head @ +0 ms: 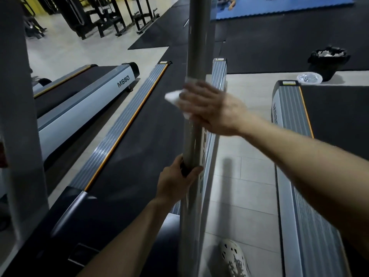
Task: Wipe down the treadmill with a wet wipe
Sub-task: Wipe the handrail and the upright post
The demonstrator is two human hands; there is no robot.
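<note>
Grey upright post [196,47] of the treadmill [143,132] runs top to bottom thru the centre of view. Wet wipe [173,96], white & crumpled, sits against the post about mid-height, its left edge sticking out past the fingers. Right grip [211,108] isn't clenched: fingers lie fairly flat across the post, pressing the wipe onto it; hand is motion-blurred, so thumb position can't be told. Left grip [175,182] is lower & nearer, grasping the post w/ fingers and thumb curled round it at a black band. Belt lies left of the post, w/ grey side rails edged in orange. Another treadmill marked MS80 [95,92] further left, a third [295,156] on the right. White perforated shoe [233,258] on the tile floor near the post's base. Far right: black bin [327,62] w/ white stuff inside, a round clear-plastic item [309,78] just beside it. Blue mat [279,9] far back.
</note>
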